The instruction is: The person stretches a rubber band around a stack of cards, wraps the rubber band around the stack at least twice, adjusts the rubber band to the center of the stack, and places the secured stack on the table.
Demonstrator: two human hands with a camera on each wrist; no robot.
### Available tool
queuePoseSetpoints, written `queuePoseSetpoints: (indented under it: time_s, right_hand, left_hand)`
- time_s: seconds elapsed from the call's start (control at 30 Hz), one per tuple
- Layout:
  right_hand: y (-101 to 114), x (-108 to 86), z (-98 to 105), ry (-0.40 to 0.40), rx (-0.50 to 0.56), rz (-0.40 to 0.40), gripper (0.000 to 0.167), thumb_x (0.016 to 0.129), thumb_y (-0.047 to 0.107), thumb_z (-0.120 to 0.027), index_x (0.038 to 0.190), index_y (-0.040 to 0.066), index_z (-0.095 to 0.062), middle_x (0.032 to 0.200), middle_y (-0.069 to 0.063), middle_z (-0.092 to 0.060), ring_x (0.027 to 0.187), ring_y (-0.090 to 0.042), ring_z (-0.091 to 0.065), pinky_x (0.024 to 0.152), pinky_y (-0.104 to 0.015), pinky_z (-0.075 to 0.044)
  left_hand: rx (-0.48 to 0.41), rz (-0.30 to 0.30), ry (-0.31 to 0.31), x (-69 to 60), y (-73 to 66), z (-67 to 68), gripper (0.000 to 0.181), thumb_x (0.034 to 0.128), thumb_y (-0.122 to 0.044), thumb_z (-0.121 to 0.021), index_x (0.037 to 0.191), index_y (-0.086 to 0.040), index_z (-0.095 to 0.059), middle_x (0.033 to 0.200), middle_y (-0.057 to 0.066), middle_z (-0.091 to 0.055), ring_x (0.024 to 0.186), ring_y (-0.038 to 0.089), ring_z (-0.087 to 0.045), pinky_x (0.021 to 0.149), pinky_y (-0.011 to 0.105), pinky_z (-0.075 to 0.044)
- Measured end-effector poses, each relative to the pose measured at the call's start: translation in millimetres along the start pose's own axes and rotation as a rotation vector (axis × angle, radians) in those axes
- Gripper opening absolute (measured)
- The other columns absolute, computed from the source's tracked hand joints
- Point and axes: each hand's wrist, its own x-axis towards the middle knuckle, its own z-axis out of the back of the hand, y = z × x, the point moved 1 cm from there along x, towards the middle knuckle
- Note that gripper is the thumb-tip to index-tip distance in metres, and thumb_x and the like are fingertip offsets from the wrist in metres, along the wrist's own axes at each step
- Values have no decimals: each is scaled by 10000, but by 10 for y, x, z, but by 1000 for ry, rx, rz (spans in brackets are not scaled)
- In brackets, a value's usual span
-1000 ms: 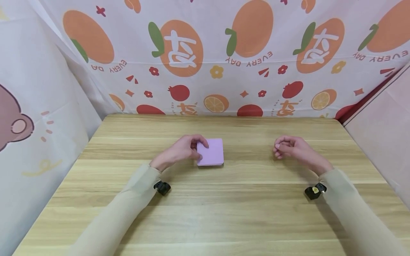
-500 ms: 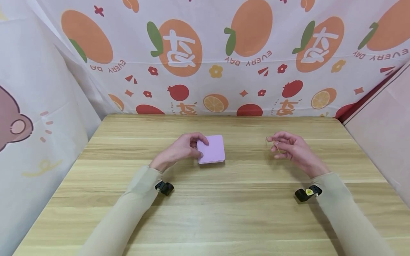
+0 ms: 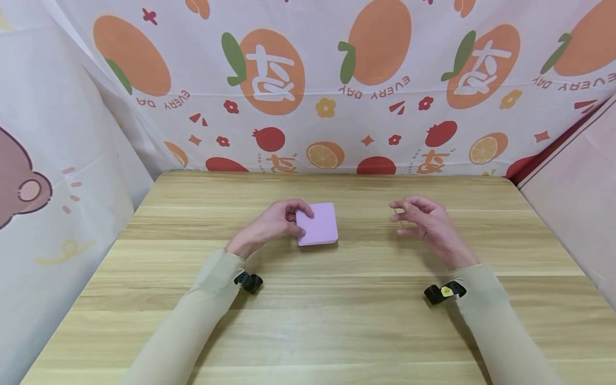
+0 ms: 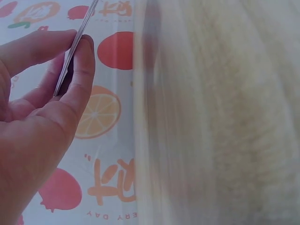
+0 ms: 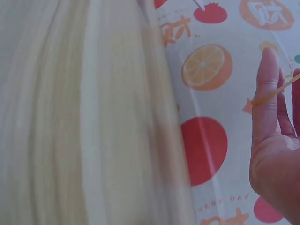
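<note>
My left hand (image 3: 273, 222) pinches the purple stack (image 3: 321, 223) over the bench (image 3: 313, 315); the fingers of my right hand (image 3: 433, 224) spread the thin band (image 5: 269, 97), which could spring off if one slips, while a loose pinch might skew the stack

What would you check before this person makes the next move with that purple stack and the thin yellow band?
1. Purple stack held: ok, the left grip has fingers on both faces.
2. Thin yellow band held: ok, it spans fingers of the right grip.
3. Band and stack together: not ok, a stretch of tabletop shows between them.
4. Band wide enough for the stack: cannot tell, its full length does not show.
5. Number of layers in the stack: cannot tell, the edges run together.
</note>
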Motion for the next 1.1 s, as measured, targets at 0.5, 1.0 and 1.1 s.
queuePoseSetpoints:
  time_s: [0.5, 1.0, 1.1]
  right_hand:
    - [-2, 63, -224, -28, -56, 32, 395, 968, 169, -644, 1333, 31, -584, 1324, -136, -584, 1071, -253, -646, 874, -510, -519]
    - [-77, 86, -491, -61, -185, 49, 508, 869, 199, -772, 1337, 117, -591, 1340, -88, -571, 1165, -335, -592, 886, -570, -487]
    - [-87, 85, -545, -59, -194, 53, 534, 864, 205, -778, 1355, 147, -575, 1341, -74, -569, 1164, -358, -589, 876, -568, -495]
  left_hand:
    - [-18, 5, 3, 0, -65, -21, 379, 775, 96, -691, 1115, -58, -624, 825, 85, -519, 753, 207, -475, 662, 268, -423]
    - [-51, -16, 33, 28, -165, -98, 383, 769, 90, -700, 1116, -55, -625, 798, 63, -488, 744, 195, -453, 657, 255, -396]
    - [-53, -18, 35, 28, -178, -113, 387, 769, 89, -699, 1120, -60, -627, 816, 68, -499, 760, 199, -461, 669, 259, -404]
